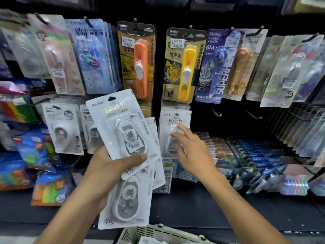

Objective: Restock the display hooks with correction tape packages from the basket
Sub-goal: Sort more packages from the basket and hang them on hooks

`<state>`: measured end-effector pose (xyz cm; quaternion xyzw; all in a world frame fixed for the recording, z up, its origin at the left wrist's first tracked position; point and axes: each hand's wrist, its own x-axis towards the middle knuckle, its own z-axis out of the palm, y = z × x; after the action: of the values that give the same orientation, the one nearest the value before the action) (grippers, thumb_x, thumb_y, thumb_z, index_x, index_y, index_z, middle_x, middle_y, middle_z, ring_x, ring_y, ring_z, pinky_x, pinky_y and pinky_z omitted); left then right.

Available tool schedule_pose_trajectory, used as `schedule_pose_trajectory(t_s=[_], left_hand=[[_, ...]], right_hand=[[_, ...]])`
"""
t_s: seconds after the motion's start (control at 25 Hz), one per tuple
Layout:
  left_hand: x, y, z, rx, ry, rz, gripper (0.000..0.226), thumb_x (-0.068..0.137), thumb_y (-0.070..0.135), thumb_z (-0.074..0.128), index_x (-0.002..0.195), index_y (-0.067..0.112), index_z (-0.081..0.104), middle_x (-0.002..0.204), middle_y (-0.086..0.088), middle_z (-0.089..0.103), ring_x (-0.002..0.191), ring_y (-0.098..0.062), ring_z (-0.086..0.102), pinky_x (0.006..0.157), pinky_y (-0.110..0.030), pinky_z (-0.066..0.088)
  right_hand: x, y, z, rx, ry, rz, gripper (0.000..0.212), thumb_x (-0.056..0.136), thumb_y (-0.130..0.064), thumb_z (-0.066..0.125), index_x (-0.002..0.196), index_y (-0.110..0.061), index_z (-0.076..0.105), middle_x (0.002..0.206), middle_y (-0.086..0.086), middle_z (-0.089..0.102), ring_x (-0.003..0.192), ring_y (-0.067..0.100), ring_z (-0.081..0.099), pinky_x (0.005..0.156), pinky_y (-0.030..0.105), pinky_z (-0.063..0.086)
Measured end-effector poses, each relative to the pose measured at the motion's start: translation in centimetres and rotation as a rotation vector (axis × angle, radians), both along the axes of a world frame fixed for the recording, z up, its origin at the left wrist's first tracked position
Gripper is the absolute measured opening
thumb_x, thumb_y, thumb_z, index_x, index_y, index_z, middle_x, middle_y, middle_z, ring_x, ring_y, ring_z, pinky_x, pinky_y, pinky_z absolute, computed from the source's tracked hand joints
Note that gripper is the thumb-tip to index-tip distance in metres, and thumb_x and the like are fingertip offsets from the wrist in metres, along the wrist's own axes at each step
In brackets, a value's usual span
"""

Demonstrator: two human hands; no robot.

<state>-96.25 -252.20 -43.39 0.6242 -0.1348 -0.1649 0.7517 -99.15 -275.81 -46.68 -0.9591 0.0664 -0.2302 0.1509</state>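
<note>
Before display hooks (216, 112) — left hand (103, 171) clenched round fanned correction tape packages (123, 131); right hand (190, 152) spread, empty.

An orange clip dispenser pack (136, 62) hangs just left of the yellow Pikachu clip dispenser pack (182, 66); a blue Superhero pack (215, 67) hangs right of the yellow one.
</note>
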Motion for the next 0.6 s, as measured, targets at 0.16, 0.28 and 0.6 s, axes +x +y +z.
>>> schedule_pose_trajectory(t_s=[0.16, 0.28, 0.6], left_hand=[[0.3, -1.1, -1.2, 0.091, -0.076, -0.111, 0.031, 0.069, -0.001, 0.084, 0.088, 0.023, 0.08, 0.092, -0.01, 0.081, 0.082, -0.029, 0.079, 0.064, -0.032, 0.064], [-0.3, -3.0, -1.7, 0.175, -0.171, -0.248, 0.043, 0.068, 0.004, 0.09, 0.095, 0.034, 0.078, 0.098, -0.002, 0.081, 0.092, -0.022, 0.078, 0.07, -0.024, 0.061], [-2.1, -7.7, -2.9, 0.194, -0.147, -0.406, 0.066, 0.072, -0.001, 0.088, 0.127, 0.021, 0.06, 0.113, -0.002, 0.078, 0.103, -0.023, 0.075, 0.082, -0.034, 0.062]], right_hand=[[-1.1, 0.6, 1.0, 0.413, 0.048, 0.157, 0.04, 0.103, -0.042, 0.05, 0.142, -0.036, 0.051, 0.161, -0.02, 0.029, 0.145, 0.002, 0.029, 0.117, 0.031, 0.034], [-4.2, 1.7, 1.0, 1.01, 0.004, 0.296, 0.051, 0.078, -0.064, 0.07, 0.125, -0.051, 0.054, 0.121, -0.034, 0.063, 0.114, -0.014, 0.058, 0.089, 0.016, 0.053], [-7.4, -1.8, 0.6, 1.257, -0.28, 0.233, 0.06, 0.079, -0.013, 0.08, 0.131, -0.027, 0.053, 0.112, -0.001, 0.075, 0.099, 0.017, 0.074, 0.072, 0.027, 0.06]])
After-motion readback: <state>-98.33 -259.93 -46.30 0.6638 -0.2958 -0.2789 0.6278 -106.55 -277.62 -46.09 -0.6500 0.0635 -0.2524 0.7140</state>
